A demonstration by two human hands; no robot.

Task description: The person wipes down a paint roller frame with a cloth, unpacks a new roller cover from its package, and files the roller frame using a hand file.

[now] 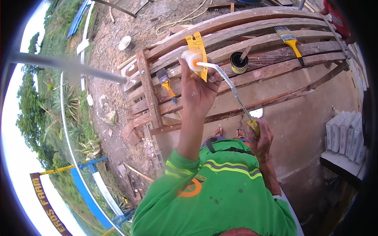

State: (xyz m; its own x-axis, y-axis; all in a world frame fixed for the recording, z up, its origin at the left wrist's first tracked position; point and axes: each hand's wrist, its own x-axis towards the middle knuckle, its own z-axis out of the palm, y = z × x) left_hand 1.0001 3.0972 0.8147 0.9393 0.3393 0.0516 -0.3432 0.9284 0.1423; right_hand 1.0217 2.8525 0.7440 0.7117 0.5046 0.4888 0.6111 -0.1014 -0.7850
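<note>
Left hand: in the head view, fingers and thumb pinching the paint roller at its white sleeve, beside a yellow cardboard label.
Right hand: closed round the roller's yellow handle.
Roller position: above the slatted wooden bench, left of its middle.
Open paint can: on the bench's middle slats, wooden stick slanting out.
Yellow-handled paintbrushes: one near the bench's left end, another toward its right.
</note>
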